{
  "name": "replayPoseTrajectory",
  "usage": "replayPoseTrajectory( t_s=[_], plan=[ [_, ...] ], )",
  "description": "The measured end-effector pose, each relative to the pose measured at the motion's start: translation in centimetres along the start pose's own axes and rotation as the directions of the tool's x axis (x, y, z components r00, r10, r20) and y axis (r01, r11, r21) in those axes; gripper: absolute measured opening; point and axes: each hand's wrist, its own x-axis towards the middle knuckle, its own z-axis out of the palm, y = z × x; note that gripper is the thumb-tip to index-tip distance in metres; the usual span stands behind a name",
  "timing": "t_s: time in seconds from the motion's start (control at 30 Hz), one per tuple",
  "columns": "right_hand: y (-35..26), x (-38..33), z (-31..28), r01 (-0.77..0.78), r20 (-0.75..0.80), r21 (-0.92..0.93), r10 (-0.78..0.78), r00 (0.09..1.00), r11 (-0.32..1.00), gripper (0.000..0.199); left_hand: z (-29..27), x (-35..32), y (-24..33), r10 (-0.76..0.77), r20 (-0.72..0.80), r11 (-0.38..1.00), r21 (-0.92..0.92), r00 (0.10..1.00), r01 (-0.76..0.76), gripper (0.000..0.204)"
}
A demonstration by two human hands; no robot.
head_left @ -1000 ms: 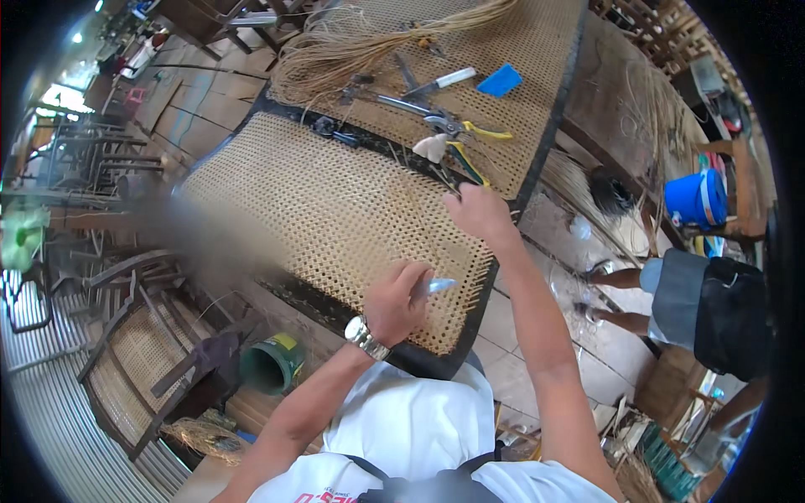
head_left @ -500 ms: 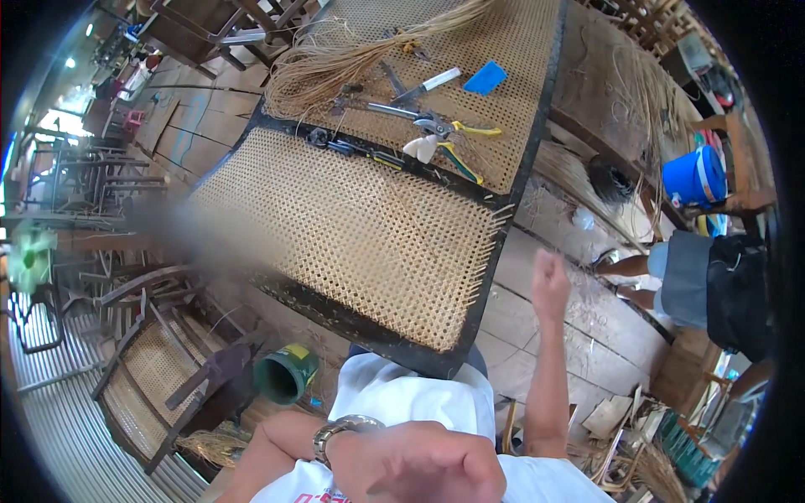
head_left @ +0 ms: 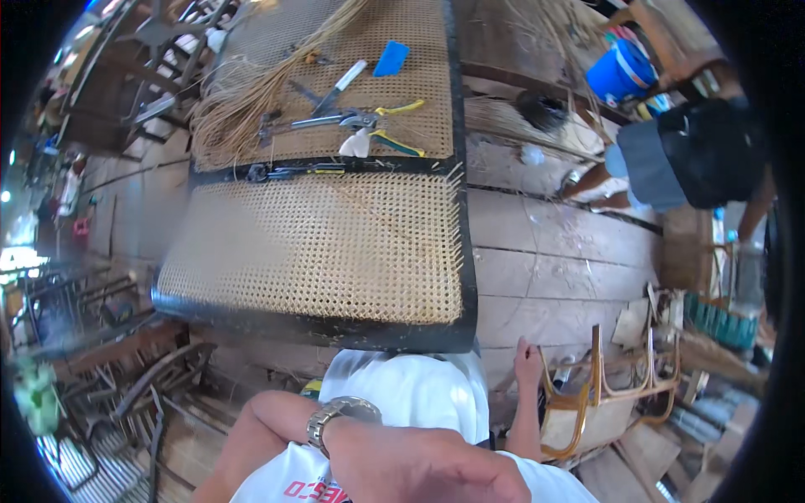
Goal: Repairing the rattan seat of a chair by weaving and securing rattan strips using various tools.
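With both hands off it, the woven cane panel in its black frame [head_left: 327, 251] lies flat ahead, mesh mostly filled, loose strand ends [head_left: 457, 218] along the right edge untrimmed. Left hand [head_left: 419, 465] close under the camera, wristwatch [head_left: 335, 415] showing, grip impossible to tell; right hand [head_left: 528, 365] lowered beside the frame, fingers together, holding nothing. Yellow-handled pliers [head_left: 381, 126] idle on the far panel.

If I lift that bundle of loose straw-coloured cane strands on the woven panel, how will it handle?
The bundle of loose straw-coloured cane strands would probably feel light and floppy: the strands are thin and splay outward. Some may slip free, since nothing visibly binds them. Ends lying near the metal tools might snag.
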Motion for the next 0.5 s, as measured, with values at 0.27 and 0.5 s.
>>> replayPoseTrajectory(
  t_s=[0.27, 0.5],
  plan=[
    [0.3, -15.3, 5.5, -0.129, -0.070, 0.047, 0.132, 0.989, 0.991, 0.053, 2.6, -8.4, 1.1, -0.197, 0.109, 0.936, -0.275, 0.974, 0.220, 0.065],
    [-2.9, -22.1, 6.1, -0.219, -0.109, 0.177, 0.240, 0.964, 0.960, 0.051, 4.7, -10.8, 1.3, 0.217, -0.054, 0.961, -0.162, 0.975, -0.223, 0.040]
  ],
)
